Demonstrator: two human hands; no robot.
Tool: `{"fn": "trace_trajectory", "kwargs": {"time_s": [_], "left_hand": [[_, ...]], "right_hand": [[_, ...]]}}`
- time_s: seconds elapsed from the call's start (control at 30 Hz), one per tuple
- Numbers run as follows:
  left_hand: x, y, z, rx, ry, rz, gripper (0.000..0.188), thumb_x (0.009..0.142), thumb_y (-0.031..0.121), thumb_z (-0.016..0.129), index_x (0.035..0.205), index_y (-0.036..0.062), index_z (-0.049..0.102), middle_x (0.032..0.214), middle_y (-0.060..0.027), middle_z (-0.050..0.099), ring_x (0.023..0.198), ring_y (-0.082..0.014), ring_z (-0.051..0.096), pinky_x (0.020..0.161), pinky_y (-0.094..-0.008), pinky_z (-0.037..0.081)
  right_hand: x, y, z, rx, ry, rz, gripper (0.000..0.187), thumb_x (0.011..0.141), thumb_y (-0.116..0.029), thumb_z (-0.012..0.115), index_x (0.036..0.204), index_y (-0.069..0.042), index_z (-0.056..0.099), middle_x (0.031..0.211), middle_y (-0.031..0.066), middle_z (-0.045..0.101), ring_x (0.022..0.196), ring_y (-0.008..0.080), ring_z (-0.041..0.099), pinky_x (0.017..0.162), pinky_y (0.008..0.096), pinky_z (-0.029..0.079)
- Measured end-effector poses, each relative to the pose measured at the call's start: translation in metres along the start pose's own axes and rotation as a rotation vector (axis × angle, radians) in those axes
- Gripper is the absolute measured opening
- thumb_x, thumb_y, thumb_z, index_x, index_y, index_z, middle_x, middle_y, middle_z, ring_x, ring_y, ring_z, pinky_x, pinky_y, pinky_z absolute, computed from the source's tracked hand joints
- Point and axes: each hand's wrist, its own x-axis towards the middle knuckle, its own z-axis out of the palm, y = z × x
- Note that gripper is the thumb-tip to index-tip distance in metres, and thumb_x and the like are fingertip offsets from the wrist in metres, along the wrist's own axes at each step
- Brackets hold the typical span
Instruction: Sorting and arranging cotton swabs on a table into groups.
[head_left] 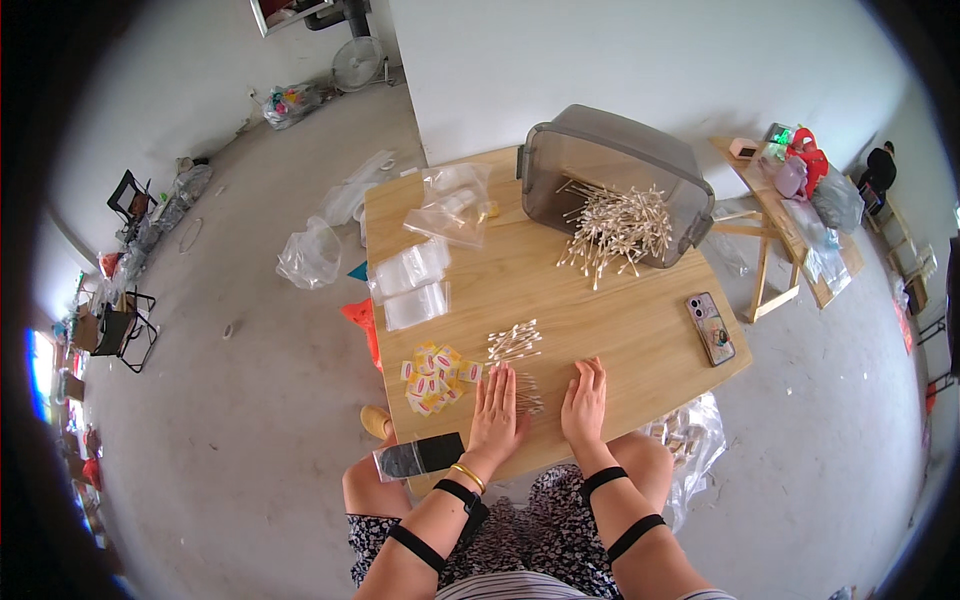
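My left hand point(495, 408) lies with its fingers stretched out over the wooden table point(585, 320), next to a small bunch of cotton swabs point(529, 392) that it partly covers. Just beyond its fingertips is another small group of cotton swabs point(514, 341). To the right, my right hand point(584, 400) rests on the table with fingers extended and slightly bent, holding nothing. Left of my left hand is a heap of small yellow-and-white printed cards point(425, 380). A grey see-through plastic bin point(600, 135) lies tipped on its side at the back, with a large pile of cotton swabs point(622, 228) spilling from its mouth.
Clear plastic bags point(415, 306) lie at the table's left side, with a larger bag point(452, 205) behind them. A phone point(710, 328) is near the right edge, a black packet point(422, 456) at the front left corner. A wooden side table point(775, 235) stands at right.
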Motion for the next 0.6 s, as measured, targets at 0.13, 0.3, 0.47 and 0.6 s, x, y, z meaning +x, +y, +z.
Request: {"fn": "trace_trajectory", "kwargs": {"time_s": [0.13,0.3,0.47,0.6], "left_hand": [[0.007,0.002,0.004,0.148,-0.016,-0.013,0.082,0.094,0.032,0.057,0.154,-0.0074,0.017,0.162,-0.0236,0.019,0.152,-0.0361,0.015,0.124,-0.0521,0.008],[0.004,0.001,0.007,0.214,-0.078,0.041,0.088,0.096,0.05,0.052,0.153,-0.0094,0.018,0.162,-0.0242,0.018,0.153,-0.0348,0.013,0.124,-0.052,0.005],[-0.016,0.011,0.01,0.262,-0.102,0.044,0.094,0.093,0.056,0.053,0.154,-0.0069,0.019,0.163,-0.0222,0.018,0.153,-0.0331,0.012,0.124,-0.0508,0.007],[-0.002,0.009,0.009,0.279,-0.108,0.025,0.097,0.092,0.059,0.053,0.154,-0.0067,0.019,0.163,-0.0223,0.017,0.153,-0.0332,0.012,0.124,-0.0508,0.007]], "right_hand": [[-0.007,0.007,0.002,-0.166,-0.059,-0.177,0.035,0.093,-0.008,0.051,0.127,0.0,0.055,0.137,0.0198,0.048,0.136,0.0373,0.041,0.117,0.0477,0.032],[-0.005,0.002,0.003,-0.157,-0.09,-0.108,0.037,0.092,-0.011,0.052,0.128,0.0,0.055,0.137,0.0199,0.048,0.137,0.0356,0.039,0.118,0.0467,0.03],[-0.004,0.004,-0.001,-0.18,-0.094,-0.095,0.037,0.093,-0.011,0.051,0.128,0.0,0.055,0.137,0.0194,0.048,0.137,0.0353,0.039,0.118,0.0464,0.03],[-0.003,0.004,0.0,-0.193,-0.093,-0.111,0.037,0.094,-0.012,0.051,0.128,0.0,0.055,0.137,0.019,0.049,0.138,0.0345,0.04,0.119,0.0463,0.03]]}}
